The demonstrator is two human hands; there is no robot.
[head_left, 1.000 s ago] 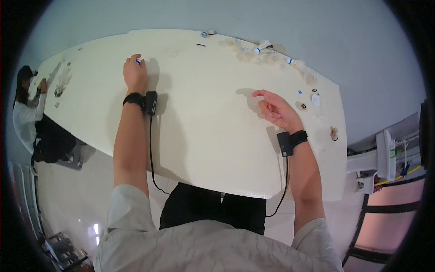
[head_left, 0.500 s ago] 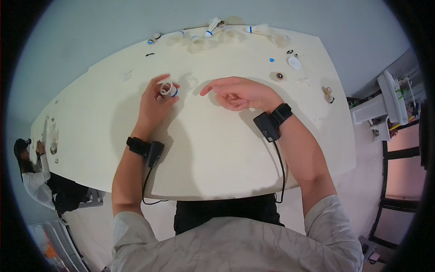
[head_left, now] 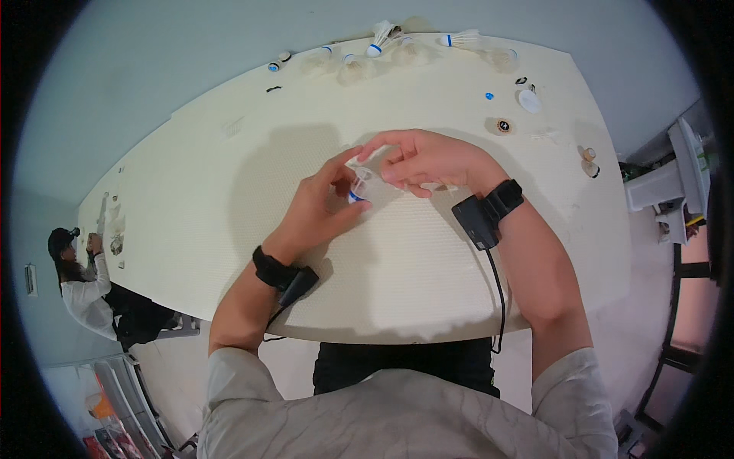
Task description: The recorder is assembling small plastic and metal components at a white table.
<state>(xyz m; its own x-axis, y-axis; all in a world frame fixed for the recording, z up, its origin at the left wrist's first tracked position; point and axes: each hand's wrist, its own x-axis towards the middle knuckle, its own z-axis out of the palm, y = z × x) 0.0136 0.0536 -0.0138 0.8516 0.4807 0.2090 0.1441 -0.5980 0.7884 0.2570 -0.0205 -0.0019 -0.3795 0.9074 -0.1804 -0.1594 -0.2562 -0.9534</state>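
Both hands meet over the middle of the table (head_left: 229, 229). Left hand (head_left: 321, 210) pinches a shuttlecock (head_left: 358, 186) by its base, fingers closed on it. Right hand (head_left: 424, 161) touches its feathers, fingertips lightly closed. Judged step: working the feathers; next calls for a steady base grip.

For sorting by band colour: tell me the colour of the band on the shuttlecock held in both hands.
Blue band on the shuttlecock, with white feathers; only the head view shows it.
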